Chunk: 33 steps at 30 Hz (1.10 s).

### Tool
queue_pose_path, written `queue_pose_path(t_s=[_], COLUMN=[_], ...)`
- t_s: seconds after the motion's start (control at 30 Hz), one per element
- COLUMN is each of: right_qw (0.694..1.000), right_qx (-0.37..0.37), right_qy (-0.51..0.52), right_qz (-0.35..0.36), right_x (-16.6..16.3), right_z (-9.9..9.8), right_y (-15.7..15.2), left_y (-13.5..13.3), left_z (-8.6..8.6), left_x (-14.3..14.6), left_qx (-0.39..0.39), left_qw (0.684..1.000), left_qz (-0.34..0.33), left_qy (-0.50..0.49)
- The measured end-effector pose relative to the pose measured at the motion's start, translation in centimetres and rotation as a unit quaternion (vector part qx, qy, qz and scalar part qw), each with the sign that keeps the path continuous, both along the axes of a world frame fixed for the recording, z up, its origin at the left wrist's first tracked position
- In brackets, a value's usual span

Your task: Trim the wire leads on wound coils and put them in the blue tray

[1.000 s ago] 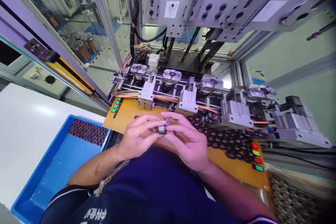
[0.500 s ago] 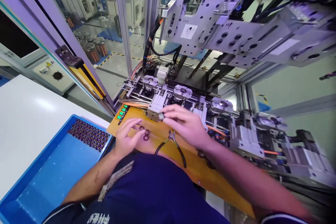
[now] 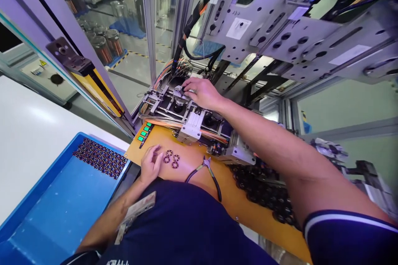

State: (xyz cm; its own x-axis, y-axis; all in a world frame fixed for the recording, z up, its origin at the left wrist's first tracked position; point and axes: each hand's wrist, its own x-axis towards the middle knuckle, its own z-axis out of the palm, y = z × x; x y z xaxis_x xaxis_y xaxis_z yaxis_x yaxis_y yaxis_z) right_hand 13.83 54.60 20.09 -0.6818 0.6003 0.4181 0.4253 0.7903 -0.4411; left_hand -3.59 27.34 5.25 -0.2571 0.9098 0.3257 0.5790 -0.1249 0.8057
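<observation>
My right hand (image 3: 203, 94) reaches to the leftmost round metal fixture (image 3: 178, 101) on the machine. Its fingers are pinched together at the fixture's top; whatever small piece lies between them is too hidden to name. My left hand (image 3: 151, 163) rests at the left of the yellow work plate (image 3: 186, 182), fingers loosely curled and the thumb apart, with nothing seen in it. Just right of its fingertips lie several small dark rings with coppery spots (image 3: 175, 165), grouped flat on the plate. Wire cutters (image 3: 207, 163) with dark handles lie spread, jaws pointing toward the machine.
A blue tray (image 3: 59, 198) at left holds many small rings (image 3: 99, 157) at its far end. Green buttons (image 3: 143, 133) sit at the plate's corner. Many dark round parts (image 3: 264, 192) lie under my right forearm. A large metal plate assembly (image 3: 280, 33) overhangs the machine.
My right hand has moved forward from above the plate's far edge to the leftmost fixture. My left hand has drawn back slightly from the rings, which now show more fully.
</observation>
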Motion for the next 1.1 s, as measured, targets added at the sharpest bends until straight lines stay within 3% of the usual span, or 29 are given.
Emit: queue_pose_path(t_s=[0.53, 0.7, 0.87, 1.0, 1.1], right_qw=[0.992, 0.987, 0.986, 0.992, 0.993], right_qx=[0.043, 0.057, 0.061, 0.074, 0.106], right_qy=[-0.118, -0.147, -0.149, -0.106, -0.037], right_qz=[0.032, 0.035, 0.029, -0.002, -0.048], right_x=[-0.1, 0.2, 1.3, 2.3, 3.8], right_z=[0.2, 0.7, -0.1, 0.6, 2.9], right_y=[1.8, 0.8, -1.1, -3.1, -7.2], left_y=[0.3, 0.5, 0.0, 2.4, 8.0], left_z=[0.0, -0.1, 0.1, 2.8, 7.0], left_x=[-0.1, 0.0, 0.1, -1.0, -1.9], left_qx=[0.003, 0.012, 0.033, 0.073, 0.099], left_qw=[0.998, 0.997, 0.996, 0.991, 0.981], left_qz=[-0.033, -0.029, -0.021, -0.022, -0.063], left_qy=[0.053, 0.064, 0.079, 0.109, 0.153])
